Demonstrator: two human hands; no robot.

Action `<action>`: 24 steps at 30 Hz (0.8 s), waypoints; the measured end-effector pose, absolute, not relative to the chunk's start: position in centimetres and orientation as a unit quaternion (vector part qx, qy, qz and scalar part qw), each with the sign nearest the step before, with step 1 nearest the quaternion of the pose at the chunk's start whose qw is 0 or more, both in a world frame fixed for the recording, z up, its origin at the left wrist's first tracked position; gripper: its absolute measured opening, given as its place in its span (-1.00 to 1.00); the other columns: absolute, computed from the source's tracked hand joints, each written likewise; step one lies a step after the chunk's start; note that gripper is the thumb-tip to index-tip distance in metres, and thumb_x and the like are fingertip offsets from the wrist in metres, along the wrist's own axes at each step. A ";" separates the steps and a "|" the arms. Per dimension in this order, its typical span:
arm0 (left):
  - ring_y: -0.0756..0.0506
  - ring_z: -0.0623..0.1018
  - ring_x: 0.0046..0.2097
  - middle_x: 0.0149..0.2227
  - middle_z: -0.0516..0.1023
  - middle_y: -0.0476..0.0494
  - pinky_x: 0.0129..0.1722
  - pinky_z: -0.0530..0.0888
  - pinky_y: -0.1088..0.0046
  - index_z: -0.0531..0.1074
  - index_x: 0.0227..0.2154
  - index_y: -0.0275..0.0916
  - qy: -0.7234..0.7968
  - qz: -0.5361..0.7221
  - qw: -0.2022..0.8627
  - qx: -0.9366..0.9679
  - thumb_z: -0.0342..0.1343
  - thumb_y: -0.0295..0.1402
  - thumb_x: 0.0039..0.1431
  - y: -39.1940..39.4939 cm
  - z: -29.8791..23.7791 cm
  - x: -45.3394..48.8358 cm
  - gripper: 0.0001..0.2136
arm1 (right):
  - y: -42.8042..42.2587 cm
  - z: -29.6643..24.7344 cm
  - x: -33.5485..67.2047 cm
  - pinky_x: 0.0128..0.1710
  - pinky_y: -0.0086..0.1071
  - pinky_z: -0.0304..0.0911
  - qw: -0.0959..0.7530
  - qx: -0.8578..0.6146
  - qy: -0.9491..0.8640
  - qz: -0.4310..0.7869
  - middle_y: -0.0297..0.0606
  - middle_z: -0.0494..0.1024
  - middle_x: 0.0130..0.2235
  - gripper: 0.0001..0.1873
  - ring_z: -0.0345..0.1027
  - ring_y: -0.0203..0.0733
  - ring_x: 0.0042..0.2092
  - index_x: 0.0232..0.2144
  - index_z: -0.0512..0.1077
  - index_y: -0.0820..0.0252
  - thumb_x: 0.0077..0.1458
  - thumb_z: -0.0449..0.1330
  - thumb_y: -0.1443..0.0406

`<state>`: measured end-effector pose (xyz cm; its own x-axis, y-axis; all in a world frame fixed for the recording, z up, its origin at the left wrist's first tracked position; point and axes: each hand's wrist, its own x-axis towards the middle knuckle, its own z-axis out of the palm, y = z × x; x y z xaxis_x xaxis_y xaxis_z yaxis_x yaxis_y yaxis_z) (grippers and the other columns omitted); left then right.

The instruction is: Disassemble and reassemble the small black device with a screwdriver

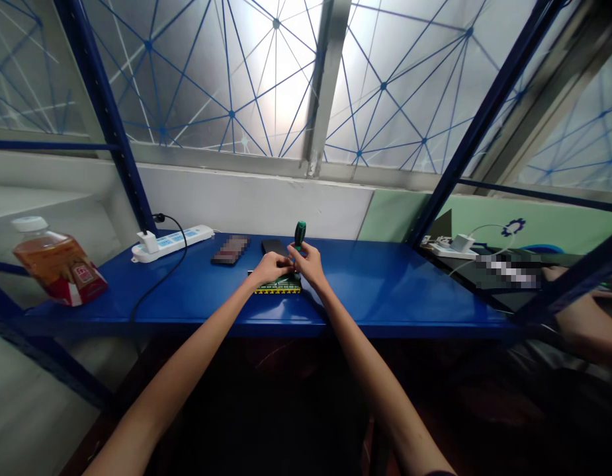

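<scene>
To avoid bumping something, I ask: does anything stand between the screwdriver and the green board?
No separate object is visible there. The right hand grips the screwdriver; the left hand, close beside it, covers part of the board. They hide the tip.

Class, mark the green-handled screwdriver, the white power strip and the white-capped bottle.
Screwdriver [300, 234]: head view, on its green handle.
Power strip [173, 243]: head view, middle of its top face.
Bottle [59, 264]: head view, middle of its body.
</scene>
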<state>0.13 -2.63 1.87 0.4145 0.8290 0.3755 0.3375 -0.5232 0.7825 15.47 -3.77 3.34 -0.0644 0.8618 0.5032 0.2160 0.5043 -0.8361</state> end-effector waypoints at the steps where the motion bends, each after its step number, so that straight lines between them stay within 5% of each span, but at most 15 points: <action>1: -0.16 0.56 -0.37 -0.49 0.61 -0.13 -0.34 0.41 0.41 0.64 -0.46 -0.35 0.377 0.395 0.312 0.777 0.26 -0.05 -0.06 -2.6 1.8 0.1 -0.62 | -3.7 3.3 15.4 -0.55 -0.46 0.21 0.558 -0.402 -0.670 0.280 -0.34 0.46 -0.47 -0.64 0.25 -0.33 -0.55 -0.35 0.45 0.18 0.05 0.16 0.00; 24: -0.18 0.58 -0.36 -0.43 0.63 -0.20 -0.35 0.44 0.40 0.62 -0.44 -0.36 0.375 0.403 0.321 0.771 0.31 -0.05 -0.10 -2.8 1.8 0.1 -0.61 | -3.2 2.7 15.4 -0.49 -0.43 0.26 0.572 -0.414 -0.668 0.234 -0.27 0.51 -0.45 -0.62 0.36 -0.23 -0.45 -0.37 0.48 0.19 0.05 0.20 -0.01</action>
